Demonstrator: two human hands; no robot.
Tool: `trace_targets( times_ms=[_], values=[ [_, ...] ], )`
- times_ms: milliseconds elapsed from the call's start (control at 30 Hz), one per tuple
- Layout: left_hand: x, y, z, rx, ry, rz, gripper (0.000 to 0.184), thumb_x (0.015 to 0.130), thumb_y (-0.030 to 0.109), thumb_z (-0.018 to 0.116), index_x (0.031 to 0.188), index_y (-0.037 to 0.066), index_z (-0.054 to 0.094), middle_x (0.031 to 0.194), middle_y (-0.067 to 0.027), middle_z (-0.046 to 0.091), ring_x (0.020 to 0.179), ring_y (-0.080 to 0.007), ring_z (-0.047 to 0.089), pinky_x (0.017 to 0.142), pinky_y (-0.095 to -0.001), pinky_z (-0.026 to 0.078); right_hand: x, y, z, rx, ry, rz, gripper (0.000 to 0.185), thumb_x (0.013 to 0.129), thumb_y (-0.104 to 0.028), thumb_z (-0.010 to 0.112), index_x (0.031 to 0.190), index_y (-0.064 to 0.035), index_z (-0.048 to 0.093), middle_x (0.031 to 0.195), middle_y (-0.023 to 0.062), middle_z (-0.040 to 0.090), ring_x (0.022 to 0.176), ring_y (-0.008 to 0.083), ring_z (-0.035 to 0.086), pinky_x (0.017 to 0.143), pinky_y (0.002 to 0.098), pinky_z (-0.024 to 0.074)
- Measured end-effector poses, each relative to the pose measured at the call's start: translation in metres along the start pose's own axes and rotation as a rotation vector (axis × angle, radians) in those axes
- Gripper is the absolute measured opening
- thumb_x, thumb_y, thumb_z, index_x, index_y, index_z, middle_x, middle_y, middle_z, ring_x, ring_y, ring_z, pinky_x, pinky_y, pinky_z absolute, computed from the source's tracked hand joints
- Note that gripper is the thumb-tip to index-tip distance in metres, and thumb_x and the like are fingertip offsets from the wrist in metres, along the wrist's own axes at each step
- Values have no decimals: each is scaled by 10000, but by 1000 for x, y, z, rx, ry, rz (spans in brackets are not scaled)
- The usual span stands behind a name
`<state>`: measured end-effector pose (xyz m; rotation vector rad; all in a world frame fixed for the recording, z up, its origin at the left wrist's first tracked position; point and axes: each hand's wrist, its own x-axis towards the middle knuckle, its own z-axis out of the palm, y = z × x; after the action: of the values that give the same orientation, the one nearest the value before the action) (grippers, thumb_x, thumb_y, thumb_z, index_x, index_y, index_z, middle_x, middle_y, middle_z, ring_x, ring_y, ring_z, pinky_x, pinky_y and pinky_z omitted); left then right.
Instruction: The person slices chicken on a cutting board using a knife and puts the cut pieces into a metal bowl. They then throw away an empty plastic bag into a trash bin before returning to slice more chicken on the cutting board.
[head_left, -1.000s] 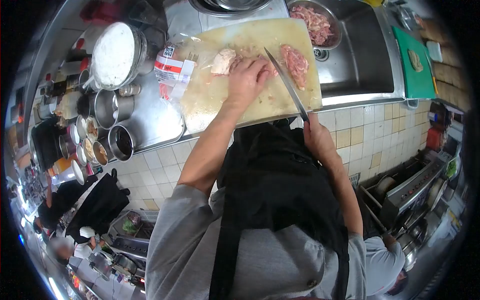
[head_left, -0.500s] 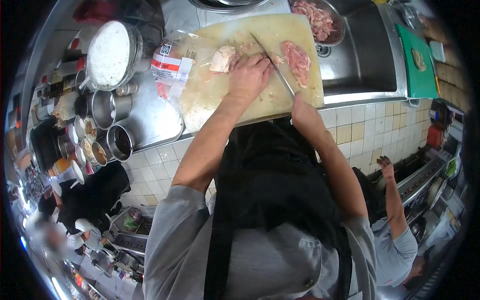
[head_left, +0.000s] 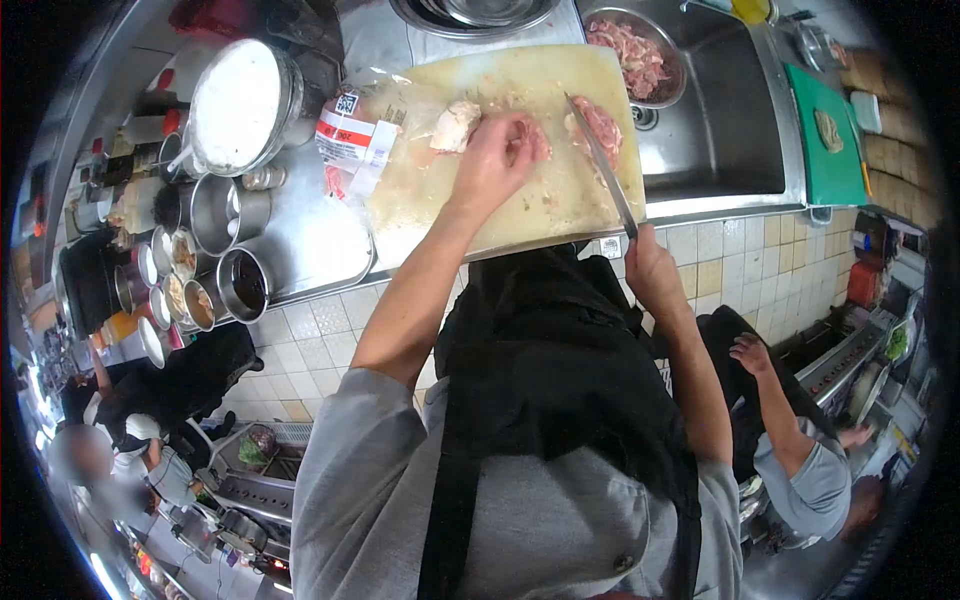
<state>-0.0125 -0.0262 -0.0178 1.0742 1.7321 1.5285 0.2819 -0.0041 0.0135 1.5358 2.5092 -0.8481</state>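
Note:
My right hand (head_left: 652, 264) is closed round the handle of a long knife (head_left: 612, 180), whose blade lies across the left side of a raw meat piece (head_left: 600, 127) on the yellowish cutting board (head_left: 420, 215). My left hand (head_left: 493, 160) is over the middle of the board, fingers curled at another piece of raw meat (head_left: 535, 140); whether they grip it is hidden. Just left of that hand sits a pale, skin-covered piece (head_left: 457, 127). A printed plastic package (head_left: 350, 145) lies at the board's left edge.
A bowl of cut meat (head_left: 632, 60) stands at the sink (head_left: 715, 120). To the right is a green board (head_left: 832, 165). A tub of white powder (head_left: 236, 108) and metal pots (head_left: 243, 285) stand at left. Other people are at lower left and a co-worker (head_left: 805, 470) at lower right.
The knife has moved right, from the middle of the board to the right-hand meat piece. My left hand's fingers have lifted and curled more. The co-worker at lower right has shifted.

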Motion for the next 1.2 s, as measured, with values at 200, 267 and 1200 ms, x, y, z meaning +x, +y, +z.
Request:
trace_targets(
  times_ms=[200, 267, 1200],
  values=[
    [-12, -31, -9, 466, 6, 328, 158, 853, 111, 739, 996, 50, 719, 972, -111, 695, 894, -329, 661, 804, -414, 544, 0, -25, 2, -80, -15, -132, 182, 995, -134, 518, 1105, -10, 443, 690, 276, 650, 681, 494, 663, 594, 604, 526],
    [-11, -33, -8, 478, -8, 328, 161, 854, 106, 733, 1008, 60, 724, 971, -105, 696, 901, -328, 659, 811, -415, 543, 3, -28, 3, -96, -22, -165, 174, 991, -130, 523, 1089, -10, 446, 684, 265, 652, 677, 482, 670, 588, 592, 532],
    [-8, -23, 5, 741, -60, 421, 112, 821, 139, 751, 923, 93, 750, 968, -39, 711, 895, -260, 657, 876, -376, 522, 70, -39, 20, -72, -236, -70, 138, 956, -69, 483, 1065, -9, 422, 880, 338, 669, 885, 513, 673, 785, 622, 513]
  ],
)
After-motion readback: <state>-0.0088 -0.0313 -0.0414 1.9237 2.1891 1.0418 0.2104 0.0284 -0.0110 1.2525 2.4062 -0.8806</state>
